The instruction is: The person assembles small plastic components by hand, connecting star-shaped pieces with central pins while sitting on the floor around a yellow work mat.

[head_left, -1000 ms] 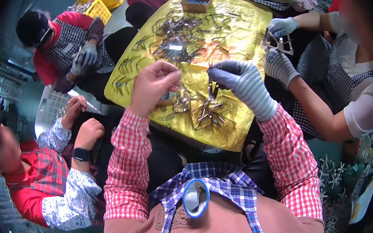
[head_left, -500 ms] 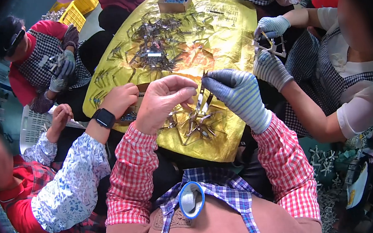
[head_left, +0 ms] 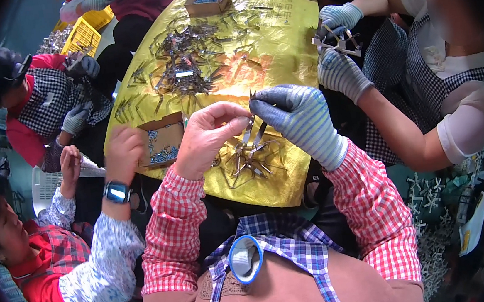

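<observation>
My right hand (head_left: 301, 122), in a blue-striped knit glove with dark fingertips, pinches a slim metal bracket (head_left: 259, 133) whose flat strips hang down below the fingers. My bare left hand (head_left: 211, 135) meets it from the other side, thumb and forefinger pressed together at the bracket's edge. Whatever those fingertips hold is too small to make out. Just beneath both hands, a loose heap of metal brackets (head_left: 251, 163) with splayed legs lies on the yellow sheet (head_left: 281, 191).
Left of my hands stands an open cardboard box (head_left: 170, 133) with small bluish fasteners (head_left: 163, 155); a co-worker's blurred hand (head_left: 125, 148) is beside it. A larger bracket pile (head_left: 186, 68) lies farther back. Another cardboard box (head_left: 207, 6) is at the far edge. Co-workers sit all around.
The co-worker's watch-wearing arm on the left has drawn back from the cardboard box, uncovering it. My hands stay together at the bracket, with only a slight shift in view.
</observation>
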The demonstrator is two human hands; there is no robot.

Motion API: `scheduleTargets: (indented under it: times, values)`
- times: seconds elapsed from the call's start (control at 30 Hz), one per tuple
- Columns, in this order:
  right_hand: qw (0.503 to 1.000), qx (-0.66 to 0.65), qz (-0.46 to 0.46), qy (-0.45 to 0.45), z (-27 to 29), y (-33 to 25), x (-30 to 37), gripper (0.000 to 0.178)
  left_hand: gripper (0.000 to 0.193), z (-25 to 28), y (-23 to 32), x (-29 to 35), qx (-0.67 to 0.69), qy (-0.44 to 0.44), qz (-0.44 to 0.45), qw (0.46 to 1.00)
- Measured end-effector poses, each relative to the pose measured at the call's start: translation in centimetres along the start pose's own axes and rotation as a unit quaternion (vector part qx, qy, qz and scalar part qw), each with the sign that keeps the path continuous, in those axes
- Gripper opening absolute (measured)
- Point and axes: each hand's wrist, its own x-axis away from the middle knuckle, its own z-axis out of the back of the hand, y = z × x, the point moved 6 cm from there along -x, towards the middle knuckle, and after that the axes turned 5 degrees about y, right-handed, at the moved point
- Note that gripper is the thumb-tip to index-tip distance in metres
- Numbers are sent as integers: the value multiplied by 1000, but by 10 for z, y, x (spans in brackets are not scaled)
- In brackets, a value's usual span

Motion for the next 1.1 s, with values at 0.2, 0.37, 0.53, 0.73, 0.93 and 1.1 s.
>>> scheduleTargets:
  times: [0.2,0.37,0.53,0.73,0.93,1.1]
  values:
    - [999,32,26,4,0,-1,0,20,15,-4,-2,2,12,20,-20,1000]
    - [999,11,35,1,-3,-2,1,20,19,-8,4,5,17,29,10,999]
    - [994,72,75,-16,-8,-12,4,17,19,-4,-9,5,-2,20,-13,1000]
    - [982,173,65,-43,4,0,0,16,14,14,1,-7,-60,66,-26,996]
    - [987,150,28,-44,24,20,8,14,18,26,41,-81,-233,94,-53,966]
    - [979,181,78,-52,31,5,22,16,16,51,30,-186,-453,111,-35,884]
